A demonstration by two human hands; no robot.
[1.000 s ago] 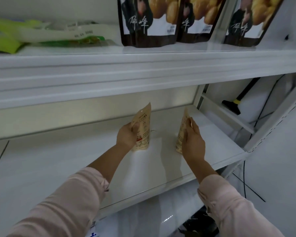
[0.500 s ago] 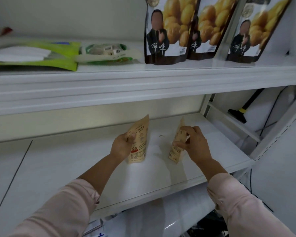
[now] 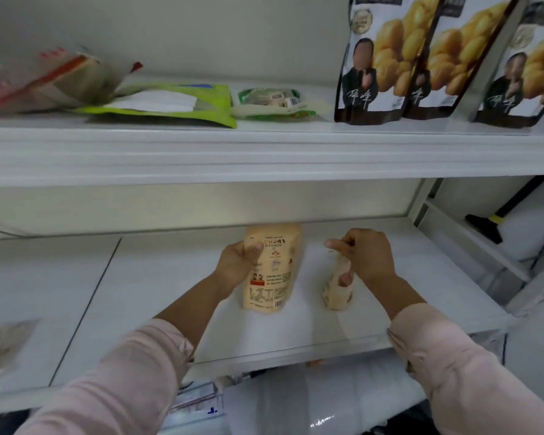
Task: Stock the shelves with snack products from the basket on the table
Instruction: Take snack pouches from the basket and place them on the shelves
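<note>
Two tan stand-up snack pouches stand on the white lower shelf point(image 3: 157, 296). My left hand point(image 3: 237, 265) grips the left pouch point(image 3: 272, 277) by its upper left edge, thumb across the front; its printed back faces me. My right hand point(image 3: 366, 255) pinches the top of the right pouch point(image 3: 336, 293), which is turned edge-on and partly hidden behind the fingers. Both pouches rest with their bases on the shelf. The basket is not in view.
The upper shelf point(image 3: 264, 152) carries three dark pouches with yellow snacks point(image 3: 387, 58) at the right, a green flat pack point(image 3: 170, 105), a small green-white pack point(image 3: 274, 103) and a red-trimmed bag point(image 3: 44, 83). A blurred pack point(image 3: 0, 346) lies at the lower shelf's left. A black-handled tool point(image 3: 490, 221) leans behind the right frame.
The view tilted up, showing more of the upper shelf. The left pouch turned to face me. My right hand shifted from the right pouch's side to pinching its top.
</note>
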